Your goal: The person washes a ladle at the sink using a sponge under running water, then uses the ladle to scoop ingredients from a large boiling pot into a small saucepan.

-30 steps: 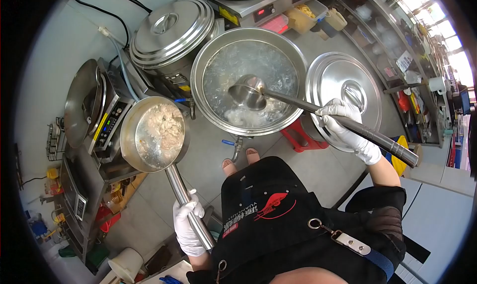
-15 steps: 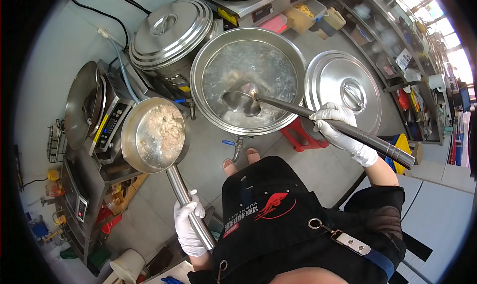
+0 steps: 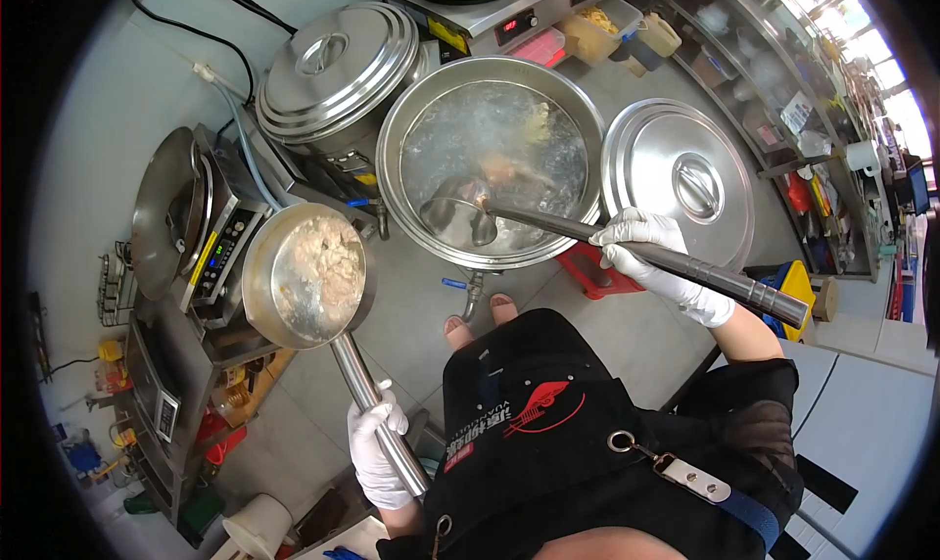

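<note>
In a white glove, my left hand is closed round the long handle of a steel saucepan, which holds pale, cooked-looking pieces. My right hand, also gloved, grips the dark handle of a large ladle. The ladle's bowl sits at the near left part of a big steel pot, partly in the cloudy, steaming liquid. Pale and brownish pieces show at the liquid's surface. My fingertips under the handle are partly hidden.
A lidded pot stands behind left. A loose lid lies right of the big pot, near a red stool. An induction cooker with a wok is at left; shelves line the right.
The ladle and my right hand have moved left, with the bowl nearer the pot's left side. Brownish and yellowish pieces now show at the surface. The saucepan has shifted slightly down and right.
</note>
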`<move>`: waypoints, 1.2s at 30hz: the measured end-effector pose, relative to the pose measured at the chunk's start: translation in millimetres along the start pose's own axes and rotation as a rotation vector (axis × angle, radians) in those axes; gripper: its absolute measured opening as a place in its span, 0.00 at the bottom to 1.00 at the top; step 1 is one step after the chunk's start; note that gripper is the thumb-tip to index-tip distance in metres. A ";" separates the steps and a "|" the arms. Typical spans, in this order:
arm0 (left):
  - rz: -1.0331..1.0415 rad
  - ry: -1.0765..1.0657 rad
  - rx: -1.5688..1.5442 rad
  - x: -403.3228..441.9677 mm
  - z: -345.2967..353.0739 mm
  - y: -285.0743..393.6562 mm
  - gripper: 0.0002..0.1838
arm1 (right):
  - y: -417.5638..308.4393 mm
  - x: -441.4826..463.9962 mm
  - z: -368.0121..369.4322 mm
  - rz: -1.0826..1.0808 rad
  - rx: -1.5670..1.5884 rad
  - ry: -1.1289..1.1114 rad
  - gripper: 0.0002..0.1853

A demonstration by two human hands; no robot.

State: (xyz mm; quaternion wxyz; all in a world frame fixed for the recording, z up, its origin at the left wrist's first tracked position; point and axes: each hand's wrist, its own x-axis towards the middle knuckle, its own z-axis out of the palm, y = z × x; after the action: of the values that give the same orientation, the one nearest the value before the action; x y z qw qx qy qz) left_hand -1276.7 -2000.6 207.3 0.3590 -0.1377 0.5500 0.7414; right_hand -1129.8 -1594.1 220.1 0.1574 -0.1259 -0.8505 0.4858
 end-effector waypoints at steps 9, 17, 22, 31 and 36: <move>-0.006 -0.013 -0.024 2.6 -1.2 0.0 0.23 | -6.3 7.0 -20.0 0.257 0.421 0.157 0.07; -0.009 -0.020 -0.028 7.0 -3.1 -0.1 0.23 | -11.1 6.2 -45.3 0.246 0.226 0.195 0.07; -0.021 -0.047 -0.045 9.9 -4.2 0.8 0.22 | -9.8 -1.0 -46.9 0.243 0.153 0.200 0.06; -0.030 -0.066 -0.028 13.7 0.3 3.1 0.22 | -3.9 -10.9 -45.5 0.191 0.122 0.177 0.06; -0.027 -0.073 -0.005 13.5 0.6 4.1 0.22 | -3.2 -15.8 -47.2 0.128 0.026 0.120 0.05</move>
State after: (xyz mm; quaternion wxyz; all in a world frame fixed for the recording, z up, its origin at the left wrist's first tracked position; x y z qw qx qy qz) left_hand -1288.9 -1995.5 202.4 0.3884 -0.1192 0.5328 0.7424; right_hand -1097.1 -1564.4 243.2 0.1784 -0.2069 -0.8234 0.4974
